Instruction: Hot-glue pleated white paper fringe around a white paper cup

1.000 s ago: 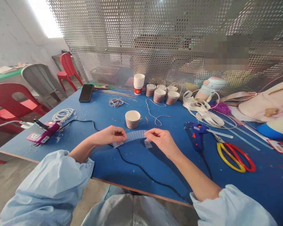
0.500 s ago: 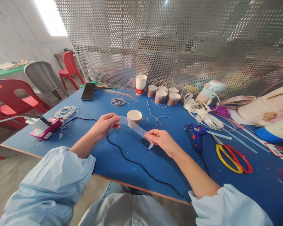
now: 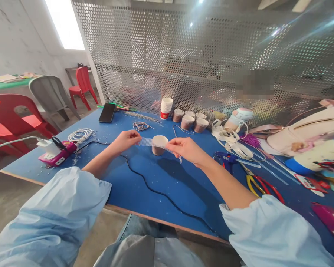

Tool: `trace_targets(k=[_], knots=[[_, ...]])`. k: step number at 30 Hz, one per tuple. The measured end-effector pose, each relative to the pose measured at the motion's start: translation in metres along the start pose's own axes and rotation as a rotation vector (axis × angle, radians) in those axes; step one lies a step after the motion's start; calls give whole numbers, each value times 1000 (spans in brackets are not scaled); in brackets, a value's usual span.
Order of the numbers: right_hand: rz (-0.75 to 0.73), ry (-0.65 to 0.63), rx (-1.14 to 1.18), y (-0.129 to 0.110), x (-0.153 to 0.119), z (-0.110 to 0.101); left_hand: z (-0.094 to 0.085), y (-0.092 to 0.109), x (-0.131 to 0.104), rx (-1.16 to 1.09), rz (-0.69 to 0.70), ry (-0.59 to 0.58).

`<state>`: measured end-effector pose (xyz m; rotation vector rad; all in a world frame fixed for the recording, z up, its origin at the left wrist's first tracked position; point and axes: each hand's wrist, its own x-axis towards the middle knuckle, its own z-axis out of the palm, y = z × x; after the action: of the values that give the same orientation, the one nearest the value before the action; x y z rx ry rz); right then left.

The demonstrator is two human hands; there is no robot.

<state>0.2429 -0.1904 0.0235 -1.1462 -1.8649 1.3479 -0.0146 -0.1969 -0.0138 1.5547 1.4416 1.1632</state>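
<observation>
My left hand [image 3: 127,141] is closed, pinching one end of a translucent, finely ribbed strip [image 3: 146,142] of ribbon-like trim. Its other part is pinched by my right hand [image 3: 186,149], with a short tail hanging below the fingers. Between the hands the strip runs nearly level, passing in front of a small brown-sided cup [image 3: 157,151] with a pale rim that stands upright on the blue table [image 3: 156,207]. Whether strip and cup touch, I cannot tell.
Several wrapped cups [image 3: 187,122] and a paper cup stack [image 3: 166,108] stand by the perforated screen [image 3: 144,48]. Right lie a glue gun [image 3: 226,157], scissors [image 3: 257,183] and white ribbon [image 3: 233,142]. A black cord [image 3: 156,190] crosses in front; a power strip [image 3: 58,157] sits left.
The strip went from a sloping arc to a nearly straight line in front of the cup. My right hand rose, and the hands drew level. The view has shifted slightly.
</observation>
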Motion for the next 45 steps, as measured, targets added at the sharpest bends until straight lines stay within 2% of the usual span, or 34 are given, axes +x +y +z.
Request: trace_targets(k=[3, 6, 10, 12, 16, 20, 22, 26, 31, 34, 37, 39, 42, 45], knots=[[-33, 60, -32, -4, 29, 1, -10, -4, 17, 78, 36, 21], [-43, 108, -51, 2, 57, 0, -16, -8, 36, 160, 68, 54], [-41, 110, -54, 13, 81, -3, -10, -5, 54, 251, 127, 60], [-38, 100, -48, 18, 87, -5, 2, 0, 59, 254, 163, -25], [-20, 83, -18, 23, 91, -10, 29, 11, 67, 212, 217, -267], [33, 59, 35, 25, 88, -12, 48, 8, 71, 185, 209, -427], [63, 38, 62, 24, 85, -11, 54, 3, 71, 181, 167, -437], [107, 10, 94, 20, 78, -9, 63, -3, 63, 160, 5, -354], [84, 4, 74, 16, 69, -9, 72, 8, 40, 53, -190, -276], [50, 2, 52, 12, 62, -10, 72, 21, 23, -89, -285, -303], [28, -7, 35, 7, 56, -9, 66, 30, 10, -241, -383, -384], [11, -8, 22, 5, 53, -8, 58, 32, 7, -187, -358, -431], [-22, -17, -3, 1, 51, -5, 45, 33, 9, -10, -174, -412], [-71, -37, -31, -4, 51, 0, 37, 38, 14, -53, -25, -421]])
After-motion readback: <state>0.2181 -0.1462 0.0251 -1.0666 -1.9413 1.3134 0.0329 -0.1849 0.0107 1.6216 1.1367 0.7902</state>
